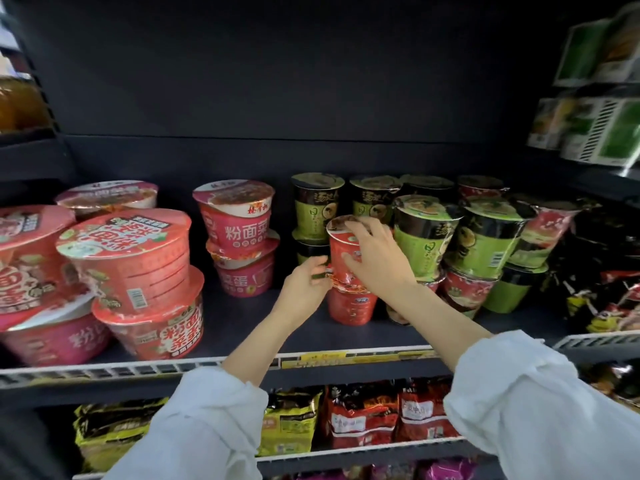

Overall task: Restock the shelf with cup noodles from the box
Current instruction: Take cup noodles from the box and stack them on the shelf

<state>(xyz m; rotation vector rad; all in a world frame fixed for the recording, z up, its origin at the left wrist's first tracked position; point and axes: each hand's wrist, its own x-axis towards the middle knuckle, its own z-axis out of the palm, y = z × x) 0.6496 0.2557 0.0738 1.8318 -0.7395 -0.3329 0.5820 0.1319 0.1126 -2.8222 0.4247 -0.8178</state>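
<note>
Dark shop shelving (311, 327) running across the view, wire-fronted, with a yellow price strip (322, 358) at its edge. Standing at far left: pink and red noodle bowls (138, 258), stacked two high and leaning a little. Standing next along: a two-high stack of smaller pink bowls (239, 233), then bare shelf floor.

Reaching in beside that gap: left hand (304, 282), fingers curled against the left side of the upper red cup noodle (341, 251), near the seam where it is meeting the lower red cup (351, 306). Cannot tell whether pinching the cup or only steadying it. Covering the upper cup's right side and lid rim: right hand (375, 258), fingers spread and wrapping over.

Doing well, likely: keeping the upper cup level, centring its base on the lower lid, pressing down lightly before letting go, releasing one hand at a time. Avoiding the green cups (426, 233) crowding just beside on the right, themselves tilting. Box not in view.
</note>
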